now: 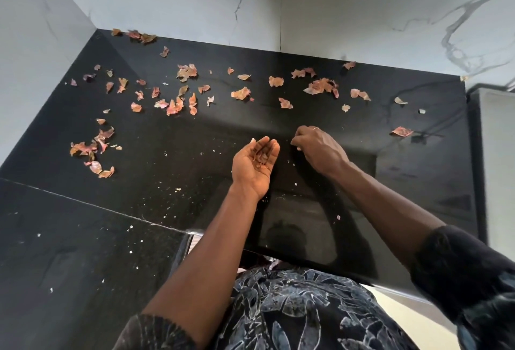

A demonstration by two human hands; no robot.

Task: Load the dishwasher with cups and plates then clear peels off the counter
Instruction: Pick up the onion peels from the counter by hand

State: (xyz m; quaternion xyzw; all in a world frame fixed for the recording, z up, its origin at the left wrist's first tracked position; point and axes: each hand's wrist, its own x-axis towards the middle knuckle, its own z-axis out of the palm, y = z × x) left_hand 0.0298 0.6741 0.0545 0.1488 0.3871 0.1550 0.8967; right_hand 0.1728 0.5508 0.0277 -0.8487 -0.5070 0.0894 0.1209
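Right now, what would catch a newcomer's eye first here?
Pinkish-brown peels lie scattered across the far half of the black counter, below the marble wall. Nearer, the left hand cups a few peels palm-up, while the right hand reaches down to the counter beside it.

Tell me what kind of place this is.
Most likely a kitchen: a polished black stone counter meeting marble-look wall panels, strewn with dry onion-like peels, some gathered in the left hand.
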